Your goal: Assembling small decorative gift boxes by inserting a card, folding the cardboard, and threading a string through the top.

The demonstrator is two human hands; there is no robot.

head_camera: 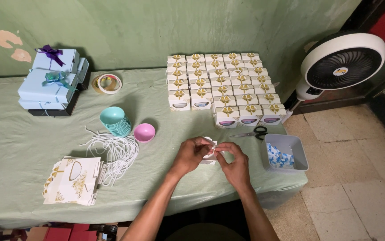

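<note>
Forearms converge; left hand and right hand pinched together on small white box, above green tablecloth.

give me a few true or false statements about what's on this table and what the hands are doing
1. Both hands, left hand and right hand, hold a small white box. True.
2. The scissors lie left of the teal bowls. False: they lie far right, by the grey bin.
3. A pink bowl sits beside the teal bowls. True.
4. The fan stands on the table. False: it stands beyond the table's right end.
</note>
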